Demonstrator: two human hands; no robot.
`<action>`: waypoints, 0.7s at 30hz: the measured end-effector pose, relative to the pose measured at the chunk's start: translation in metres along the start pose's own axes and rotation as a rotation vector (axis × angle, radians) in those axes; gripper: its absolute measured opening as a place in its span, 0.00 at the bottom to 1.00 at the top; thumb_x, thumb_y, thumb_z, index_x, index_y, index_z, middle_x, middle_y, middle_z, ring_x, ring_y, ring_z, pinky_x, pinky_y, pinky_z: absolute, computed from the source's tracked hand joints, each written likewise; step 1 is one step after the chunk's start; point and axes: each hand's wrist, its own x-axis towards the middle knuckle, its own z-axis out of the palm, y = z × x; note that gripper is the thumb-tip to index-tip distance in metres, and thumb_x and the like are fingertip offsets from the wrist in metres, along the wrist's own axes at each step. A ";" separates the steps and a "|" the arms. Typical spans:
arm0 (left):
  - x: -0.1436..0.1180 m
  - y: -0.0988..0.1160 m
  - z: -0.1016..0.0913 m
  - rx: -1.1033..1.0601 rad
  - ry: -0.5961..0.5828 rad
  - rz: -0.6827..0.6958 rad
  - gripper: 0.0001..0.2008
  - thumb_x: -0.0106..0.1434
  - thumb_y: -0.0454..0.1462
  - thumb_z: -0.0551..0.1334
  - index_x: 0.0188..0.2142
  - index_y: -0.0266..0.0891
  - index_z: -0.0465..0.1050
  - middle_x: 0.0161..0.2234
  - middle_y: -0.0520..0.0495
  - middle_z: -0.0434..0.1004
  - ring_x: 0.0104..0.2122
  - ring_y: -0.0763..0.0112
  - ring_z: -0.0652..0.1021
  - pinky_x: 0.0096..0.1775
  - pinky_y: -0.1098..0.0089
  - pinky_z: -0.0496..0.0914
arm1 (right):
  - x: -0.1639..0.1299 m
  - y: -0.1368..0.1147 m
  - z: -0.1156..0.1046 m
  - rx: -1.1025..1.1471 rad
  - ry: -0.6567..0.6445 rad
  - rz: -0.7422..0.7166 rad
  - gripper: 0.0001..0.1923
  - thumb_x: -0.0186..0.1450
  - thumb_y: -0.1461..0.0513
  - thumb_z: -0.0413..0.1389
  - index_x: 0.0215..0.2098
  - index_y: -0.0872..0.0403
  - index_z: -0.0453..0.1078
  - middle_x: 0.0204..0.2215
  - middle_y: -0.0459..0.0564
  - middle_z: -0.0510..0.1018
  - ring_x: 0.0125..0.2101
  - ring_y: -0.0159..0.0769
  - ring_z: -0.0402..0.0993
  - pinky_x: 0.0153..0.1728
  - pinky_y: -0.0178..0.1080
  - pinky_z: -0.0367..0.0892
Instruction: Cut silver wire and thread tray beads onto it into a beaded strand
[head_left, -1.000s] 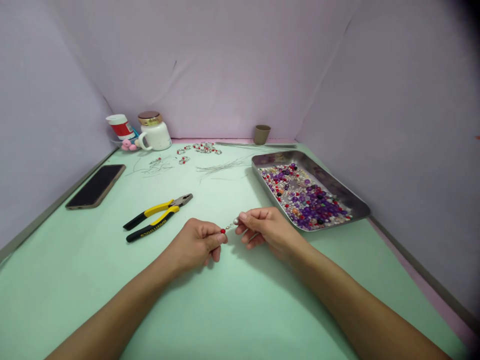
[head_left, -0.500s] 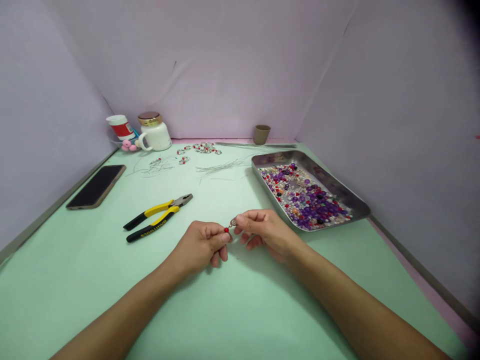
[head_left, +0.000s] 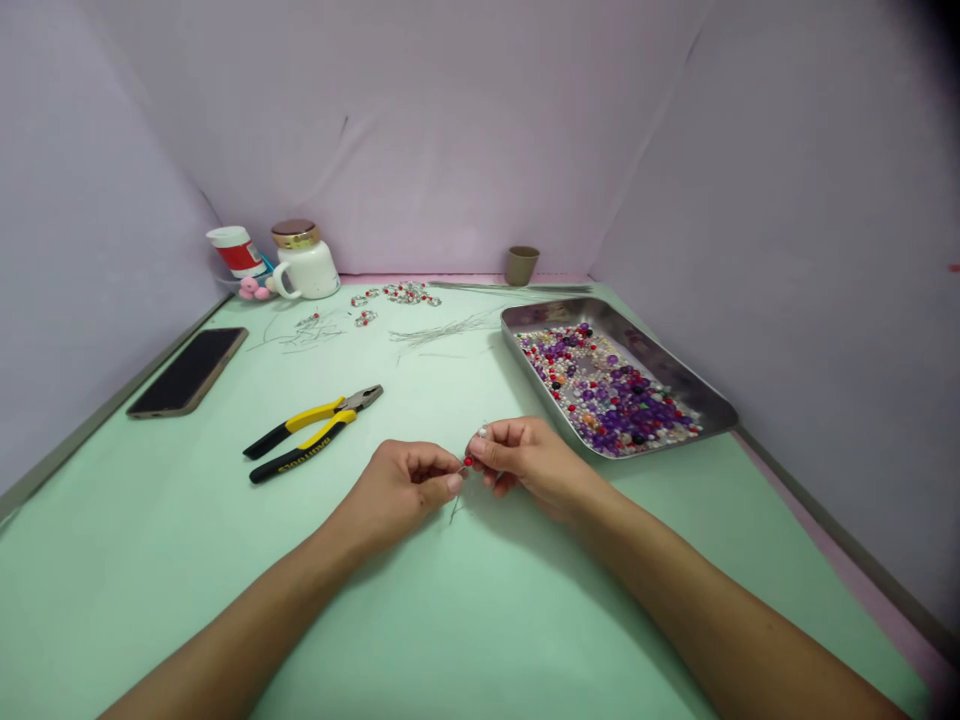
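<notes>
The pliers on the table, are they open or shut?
Shut: the pliers lie flat with their tips together and yellow handles nearly parallel, untouched.

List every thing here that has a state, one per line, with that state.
Left hand: pinched on the beaded wire.
Right hand: pinched on the wire's other end.
Beaded wire: held between both hands, above the table, red bead showing.
Pliers: lying flat, jaws shut.
Phone: screen dark, face up.
Tray: holding loose beads.
Mug: upright, lid on.
Brown cup: upright, open.

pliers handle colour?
Yellow and black on the pliers, lying left of the left hand; the head view shows it clearly.
</notes>
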 end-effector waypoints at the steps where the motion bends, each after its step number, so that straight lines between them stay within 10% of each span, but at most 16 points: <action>1: 0.000 0.000 0.001 0.000 0.006 -0.003 0.06 0.50 0.37 0.58 0.23 0.35 0.70 0.15 0.57 0.58 0.17 0.80 0.57 0.21 0.74 0.53 | 0.000 0.001 0.001 0.000 -0.001 0.004 0.14 0.50 0.55 0.58 0.17 0.58 0.64 0.13 0.41 0.65 0.15 0.23 0.60 0.17 0.28 0.59; 21: 0.005 -0.015 0.004 -0.298 0.207 -0.039 0.05 0.48 0.35 0.62 0.20 0.34 0.70 0.13 0.55 0.65 0.14 0.80 0.61 0.18 0.75 0.55 | -0.002 0.004 0.011 0.023 -0.043 0.084 0.20 0.39 0.55 0.66 0.24 0.58 0.66 0.17 0.43 0.71 0.20 0.28 0.69 0.24 0.33 0.67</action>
